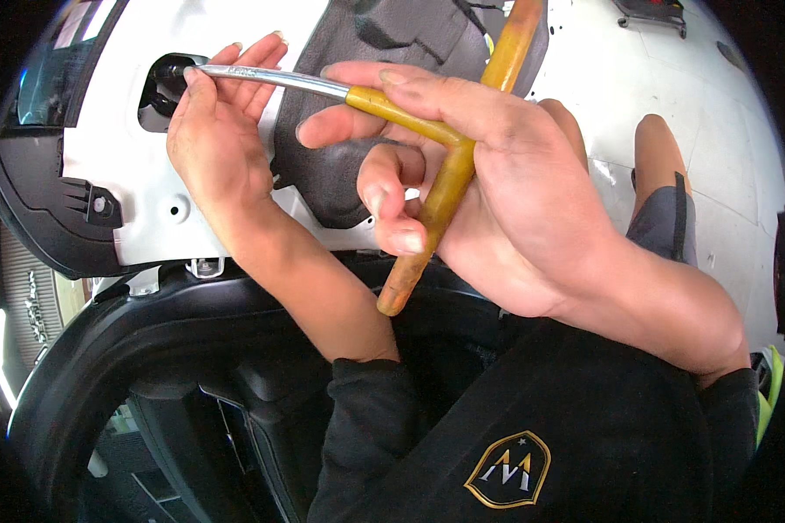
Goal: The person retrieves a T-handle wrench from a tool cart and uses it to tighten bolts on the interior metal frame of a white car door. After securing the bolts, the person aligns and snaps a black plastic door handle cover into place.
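Observation:
A dent-repair rod [292,80] with a bright metal shaft and a yellow T-shaped handle [436,202] lies across both hands. My right hand [515,183] is closed round the handle, with the thumb along its yellow stem and the lower fingers curled near the crossbar. My left hand [222,144] holds the shaft near its far end between the thumb and the fingers behind it, other fingers stretched out. That end is at the edge of a dark opening [161,91] in a white car panel [148,205]; whether it goes inside is hard to tell.
Grey felt-like lining [323,157] covers part of the panel. Below it runs a black seal [148,322] round a dark car interior. A person's bare leg [658,161] is on the pale tiled floor [724,174] at right. A wheeled cart [654,10] stands far off.

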Motion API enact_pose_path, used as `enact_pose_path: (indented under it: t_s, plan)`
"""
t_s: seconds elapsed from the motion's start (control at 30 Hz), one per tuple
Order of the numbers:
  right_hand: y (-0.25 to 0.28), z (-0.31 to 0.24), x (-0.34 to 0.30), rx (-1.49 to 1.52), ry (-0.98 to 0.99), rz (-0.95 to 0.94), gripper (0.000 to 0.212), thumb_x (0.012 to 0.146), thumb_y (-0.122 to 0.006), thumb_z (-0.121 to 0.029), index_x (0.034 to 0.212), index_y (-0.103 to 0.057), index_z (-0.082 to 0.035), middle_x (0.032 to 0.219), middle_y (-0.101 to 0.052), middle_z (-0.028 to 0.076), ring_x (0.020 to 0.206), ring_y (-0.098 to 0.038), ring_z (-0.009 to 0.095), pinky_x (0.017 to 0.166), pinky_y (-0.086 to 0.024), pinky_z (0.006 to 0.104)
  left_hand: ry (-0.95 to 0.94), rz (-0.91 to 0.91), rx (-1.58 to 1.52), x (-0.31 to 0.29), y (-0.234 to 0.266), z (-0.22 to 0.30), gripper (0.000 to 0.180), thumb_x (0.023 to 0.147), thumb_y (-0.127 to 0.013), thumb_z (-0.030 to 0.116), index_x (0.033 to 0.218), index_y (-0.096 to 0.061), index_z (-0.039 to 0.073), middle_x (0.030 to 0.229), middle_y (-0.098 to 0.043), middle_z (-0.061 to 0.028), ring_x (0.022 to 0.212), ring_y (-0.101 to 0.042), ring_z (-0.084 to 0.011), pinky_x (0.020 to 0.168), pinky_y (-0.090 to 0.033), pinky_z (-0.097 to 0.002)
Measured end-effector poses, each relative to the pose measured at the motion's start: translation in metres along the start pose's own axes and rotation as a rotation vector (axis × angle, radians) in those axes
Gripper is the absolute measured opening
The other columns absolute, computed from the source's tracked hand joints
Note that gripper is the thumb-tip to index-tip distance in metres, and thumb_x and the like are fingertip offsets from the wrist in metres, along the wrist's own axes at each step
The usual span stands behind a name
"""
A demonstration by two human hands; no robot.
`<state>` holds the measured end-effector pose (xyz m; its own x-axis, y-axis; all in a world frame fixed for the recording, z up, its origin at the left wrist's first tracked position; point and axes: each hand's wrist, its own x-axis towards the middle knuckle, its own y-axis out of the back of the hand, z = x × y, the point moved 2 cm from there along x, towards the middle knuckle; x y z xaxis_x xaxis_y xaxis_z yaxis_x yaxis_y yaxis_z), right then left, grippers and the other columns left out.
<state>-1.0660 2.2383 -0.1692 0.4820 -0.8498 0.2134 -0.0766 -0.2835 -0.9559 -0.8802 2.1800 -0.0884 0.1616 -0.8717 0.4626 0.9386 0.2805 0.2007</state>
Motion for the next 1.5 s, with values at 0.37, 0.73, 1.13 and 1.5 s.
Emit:
enact_pose_path:
  t_s: [0.37,0.73,1.13,1.5]
  plan:
    - [0.012,-0.036,0.02,-1.973,0.921,-0.501,0.03,0.083,-0.067,-0.012,0.113,-0.07,-0.014,0.089,-0.068,0.009,0.08,-0.07,0.031,0.069,-0.054,0.0418,0.133,0.045,-0.151,-0.005,-0.002,-0.01,0.049,0.112,-0.037,0.038,0.126,-0.055,-0.004,0.116,-0.07,-0.0227,0.106,-0.072,-0.0313,0.089,-0.056,-0.0396]
    - [-0.012,-0.054,0.009,-2.465,1.344,-0.544,0.052,0.086,-0.074,-0.026,0.131,-0.063,-0.004,0.081,-0.07,0.005,0.088,-0.069,0.023,0.093,-0.043,0.0515,0.141,-0.038,-0.595,-0.011,0.001,-0.026,0.027,0.1,-0.07,0.026,0.107,-0.064,0.0,0.099,-0.067,-0.0123,0.095,-0.07,-0.0224,0.09,-0.062,-0.0406]
    - [0.058,-0.062,0.016,-1.946,1.928,-0.05,0.073,0.081,-0.077,-0.02,0.141,-0.046,0.007,0.131,-0.054,0.026,0.124,-0.055,0.04,0.111,-0.038,0.0602,0.126,0.049,-0.798,-0.018,0.006,-0.038,0.029,0.103,-0.062,0.014,0.12,-0.057,-0.01,0.113,-0.065,-0.0221,0.115,-0.067,-0.0371,0.103,-0.059,-0.0479]
    - [0.053,-0.058,-0.041,-1.291,1.244,-0.101,0.041,0.085,-0.069,0.0,0.125,-0.056,0.002,0.123,-0.055,0.017,0.106,-0.056,0.021,0.091,-0.047,0.0342,0.039,-0.193,-1.156,-0.009,-0.011,-0.044,0.03,0.105,-0.049,0.003,0.133,-0.051,-0.011,0.126,-0.063,-0.0226,0.13,-0.059,-0.0358,0.115,-0.05,-0.0494]
